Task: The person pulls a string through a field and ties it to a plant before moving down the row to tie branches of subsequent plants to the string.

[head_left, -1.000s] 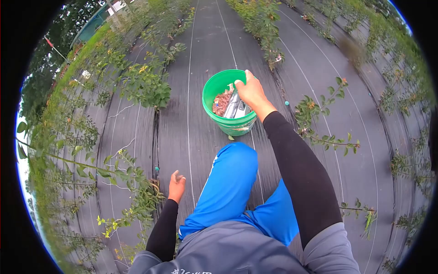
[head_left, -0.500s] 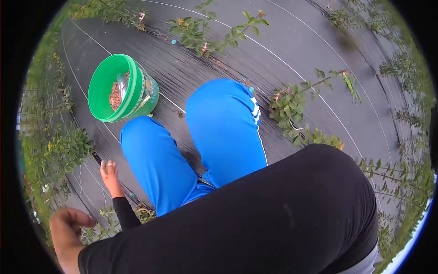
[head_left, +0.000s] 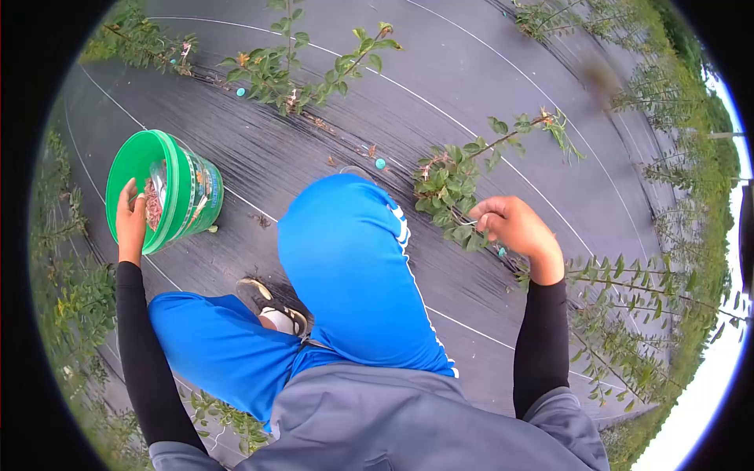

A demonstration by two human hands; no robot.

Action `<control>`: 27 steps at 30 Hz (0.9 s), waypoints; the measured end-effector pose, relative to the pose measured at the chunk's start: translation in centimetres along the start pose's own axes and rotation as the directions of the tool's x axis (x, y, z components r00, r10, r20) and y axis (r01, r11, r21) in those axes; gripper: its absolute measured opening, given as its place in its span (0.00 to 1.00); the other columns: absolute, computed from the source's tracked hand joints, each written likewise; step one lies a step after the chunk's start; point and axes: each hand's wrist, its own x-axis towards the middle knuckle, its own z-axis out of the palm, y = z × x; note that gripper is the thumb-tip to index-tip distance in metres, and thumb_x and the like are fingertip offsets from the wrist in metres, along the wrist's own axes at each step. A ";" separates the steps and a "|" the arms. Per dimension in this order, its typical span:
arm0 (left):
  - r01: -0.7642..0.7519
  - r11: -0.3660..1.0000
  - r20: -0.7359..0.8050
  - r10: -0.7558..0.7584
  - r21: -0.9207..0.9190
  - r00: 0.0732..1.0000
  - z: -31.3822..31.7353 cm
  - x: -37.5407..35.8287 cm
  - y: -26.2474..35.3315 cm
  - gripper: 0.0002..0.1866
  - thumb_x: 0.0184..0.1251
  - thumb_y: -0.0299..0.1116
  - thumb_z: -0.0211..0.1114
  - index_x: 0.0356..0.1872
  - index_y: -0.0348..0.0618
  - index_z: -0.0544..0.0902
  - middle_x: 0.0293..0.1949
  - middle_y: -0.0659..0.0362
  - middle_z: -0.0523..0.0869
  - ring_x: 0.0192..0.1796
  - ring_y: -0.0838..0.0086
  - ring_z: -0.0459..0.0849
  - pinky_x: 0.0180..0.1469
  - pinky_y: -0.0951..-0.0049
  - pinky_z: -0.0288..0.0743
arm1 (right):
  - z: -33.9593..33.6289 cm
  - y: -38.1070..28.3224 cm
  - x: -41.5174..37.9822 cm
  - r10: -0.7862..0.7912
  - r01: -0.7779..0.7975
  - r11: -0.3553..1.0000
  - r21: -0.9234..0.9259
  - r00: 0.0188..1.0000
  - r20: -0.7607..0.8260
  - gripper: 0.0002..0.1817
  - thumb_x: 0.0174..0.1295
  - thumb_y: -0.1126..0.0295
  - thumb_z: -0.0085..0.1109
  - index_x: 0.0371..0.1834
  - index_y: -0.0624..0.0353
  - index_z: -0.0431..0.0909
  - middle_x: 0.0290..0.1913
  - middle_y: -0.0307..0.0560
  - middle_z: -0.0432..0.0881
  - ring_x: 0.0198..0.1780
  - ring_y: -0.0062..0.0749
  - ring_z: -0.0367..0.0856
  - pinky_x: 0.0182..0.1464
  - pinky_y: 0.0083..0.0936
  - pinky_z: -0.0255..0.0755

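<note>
My left hand (head_left: pixel 132 222) reaches over the near rim of a green bucket (head_left: pixel 200 196), its fingers stretched out and apart in front of the opening. Inside the bucket lie reddish-brown small pieces (head_left: pixel 154 208) and a clear plastic bag (head_left: pixel 159 179). On the right, my right hand (head_left: pixel 518 229) is curled, thumb and forefinger close together at the edge of a low leafy plant (head_left: pixel 444 184). A thin white strand (head_left: pixel 469 223) shows right at those fingertips; I cannot tell whether they grip it.
Black ground fabric (head_left: pixel 330 141) with white lines spreads under everything. More leafy plants (head_left: pixel 287 74) grow in rows, with teal discs (head_left: pixel 380 163) beside them. Long leafy branches (head_left: pixel 628 275) stretch out at the right. My bent knee (head_left: pixel 338 228) and a shoe (head_left: pixel 271 302) are between my hands.
My right arm has swung from across my body at the lower left to the plant on the right. My left hand has moved up to the bucket. The view has shifted.
</note>
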 end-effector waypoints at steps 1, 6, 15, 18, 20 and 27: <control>0.004 1.000 0.067 -0.005 0.027 0.998 1.1 0.3 -1.8 0.23 0.68 0.33 0.53 0.62 0.36 0.68 0.58 0.48 0.75 0.59 0.64 0.74 0.60 0.68 0.67 | -0.4 6.3 3.1 0.087 -0.085 0.996 0.021 0.985 -0.152 0.12 0.58 0.74 0.50 0.39 0.66 0.81 0.27 0.41 0.82 0.26 0.23 0.77 0.32 0.25 0.71; 0.146 0.986 0.087 -0.139 -0.085 0.986 3.5 1.3 -7.3 0.22 0.68 0.34 0.51 0.62 0.36 0.69 0.58 0.50 0.75 0.58 0.66 0.75 0.59 0.69 0.67 | 0.0 18.0 13.0 0.504 -0.339 0.805 0.487 0.824 -0.259 0.11 0.59 0.75 0.48 0.40 0.59 0.81 0.31 0.36 0.81 0.25 0.17 0.73 0.28 0.19 0.67; 0.422 0.892 -0.094 -0.440 -0.161 0.893 7.6 1.4 -9.3 0.23 0.67 0.36 0.51 0.59 0.31 0.71 0.56 0.48 0.77 0.55 0.66 0.77 0.56 0.70 0.69 | 0.9 20.3 20.6 0.584 -0.422 0.758 0.497 0.779 -0.230 0.11 0.58 0.58 0.57 0.32 0.53 0.77 0.26 0.31 0.76 0.22 0.17 0.69 0.24 0.21 0.60; 0.424 0.900 -0.188 -0.437 -0.106 0.880 8.7 0.9 -8.2 0.23 0.66 0.37 0.53 0.57 0.31 0.73 0.53 0.47 0.79 0.54 0.65 0.78 0.56 0.70 0.70 | -0.4 20.5 21.5 0.545 -0.426 0.738 0.524 0.834 -0.089 0.12 0.57 0.55 0.56 0.26 0.49 0.73 0.24 0.31 0.75 0.23 0.17 0.70 0.24 0.19 0.59; 0.445 0.895 -0.254 -0.427 0.016 0.868 8.1 0.5 -5.2 0.22 0.66 0.39 0.54 0.55 0.35 0.76 0.51 0.48 0.81 0.52 0.63 0.80 0.56 0.69 0.70 | -1.0 20.0 21.7 0.595 -0.536 0.778 0.328 0.796 -0.112 0.13 0.58 0.53 0.58 0.28 0.50 0.74 0.24 0.32 0.75 0.22 0.17 0.70 0.21 0.18 0.58; 0.592 0.794 -0.303 -0.535 0.141 0.789 7.9 0.6 -2.2 0.22 0.59 0.44 0.54 0.52 0.48 0.78 0.48 0.56 0.84 0.50 0.62 0.82 0.54 0.64 0.71 | 3.2 22.0 27.5 0.544 -0.548 0.819 0.169 0.836 0.072 0.13 0.57 0.53 0.59 0.31 0.51 0.78 0.23 0.30 0.74 0.19 0.17 0.68 0.19 0.20 0.57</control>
